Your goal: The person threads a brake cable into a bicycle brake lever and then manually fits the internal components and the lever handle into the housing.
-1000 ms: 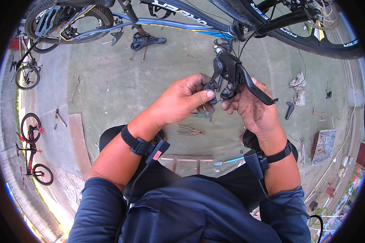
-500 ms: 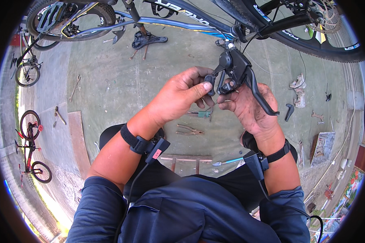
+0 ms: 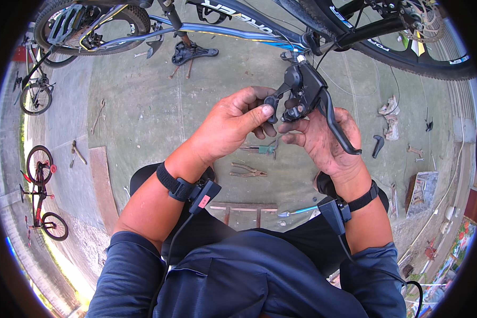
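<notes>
A black bicycle brake-and-shift lever unit (image 3: 308, 85) hangs at the end of the handlebar of a blue and black bicycle (image 3: 233, 33). My left hand (image 3: 238, 119) pinches the small black shift paddle (image 3: 271, 103) between thumb and fingers. On the unit's other side, my right hand (image 3: 328, 139) cups its body from beneath, palm up and fingers curled; some fingertips are hidden behind the unit. The long curved brake lever (image 3: 338, 127) crosses in front of the right palm. Both hands are smudged with dark grease.
Pliers (image 3: 249, 169), a green-handled tool (image 3: 264, 149) and a hammer (image 3: 78, 151) lie on the floor. A black grip-like piece (image 3: 378, 146) lies at right, beside a crumpled rag (image 3: 391, 119). The bicycle's saddle (image 3: 193, 52) is low near the floor. Another bicycle (image 3: 41, 193) stands far left.
My left hand and the shift paddle have moved very slightly left. The brake lever and my right hand have shifted a little left too. Both holds stay the same.
</notes>
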`<state>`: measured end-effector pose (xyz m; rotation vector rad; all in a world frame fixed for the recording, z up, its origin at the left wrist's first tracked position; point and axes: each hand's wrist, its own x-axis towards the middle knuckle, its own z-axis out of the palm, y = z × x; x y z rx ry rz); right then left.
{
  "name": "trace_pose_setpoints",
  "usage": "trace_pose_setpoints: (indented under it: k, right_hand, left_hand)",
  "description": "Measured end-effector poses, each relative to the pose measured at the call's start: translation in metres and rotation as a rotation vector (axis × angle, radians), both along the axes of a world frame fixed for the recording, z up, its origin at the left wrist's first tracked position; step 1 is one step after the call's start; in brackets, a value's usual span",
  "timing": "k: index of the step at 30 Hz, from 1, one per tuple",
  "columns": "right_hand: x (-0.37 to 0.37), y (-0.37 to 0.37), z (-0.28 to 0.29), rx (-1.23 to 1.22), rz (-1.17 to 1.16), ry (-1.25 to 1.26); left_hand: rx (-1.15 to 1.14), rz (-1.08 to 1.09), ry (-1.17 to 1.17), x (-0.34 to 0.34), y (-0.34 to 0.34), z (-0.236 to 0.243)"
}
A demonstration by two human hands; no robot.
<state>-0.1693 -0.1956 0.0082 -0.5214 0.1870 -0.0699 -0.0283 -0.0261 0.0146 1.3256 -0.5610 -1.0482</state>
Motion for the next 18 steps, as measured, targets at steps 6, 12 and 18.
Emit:
trace_pose_setpoints:
  k: [6,12,18]
  right_hand:
    - [0.0,-0.002,0.004,-0.151,0.013,0.028]
    - [-0.003,0.002,0.02,-0.581,-0.051,-0.031]
    - [-0.002,0.006,0.015,-1.415,-0.216,0.061]
  left_hand:
    - [-0.024,0.024,-0.009,0.0,0.001,-0.005]
    - [-0.031,0.03,0.013,-0.003,-0.003,-0.009]
    - [-0.029,-0.033,0.1,-0.015,-0.006,-0.013]
